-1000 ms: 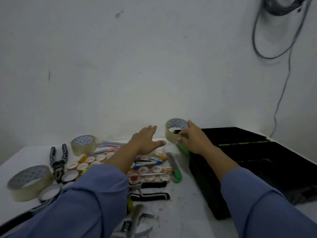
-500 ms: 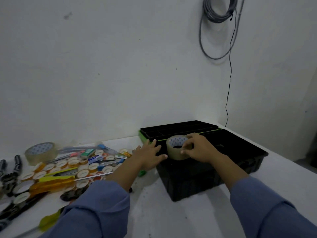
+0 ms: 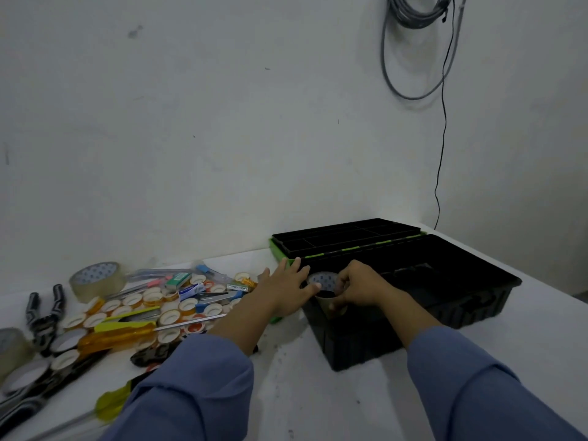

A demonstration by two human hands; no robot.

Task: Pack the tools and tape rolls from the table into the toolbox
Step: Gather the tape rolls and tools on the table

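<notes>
Two bare hands, long blue sleeves [image 3: 197, 386], loosely creased

Premises present as a plain workroom or utility corner. Noted: bare, scuffed white walls [image 3: 191, 122], a grey cable coil [image 3: 413, 22] hung high, and a white table [image 3: 302, 393] bearing pliers [image 3: 43, 313], an amber-handled screwdriver [image 3: 117, 337], tape rolls [image 3: 95, 280] and an open black toolbox [image 3: 461, 300].

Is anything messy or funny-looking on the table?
Nothing looks broken or spilled. The messy bit is the left side of the table: small tape rolls, an orange screwdriver and pliers lie heaped together. Some dark specks dot it beside the toolbox. The right hand grips a tape roll at the toolbox's near corner.
</notes>
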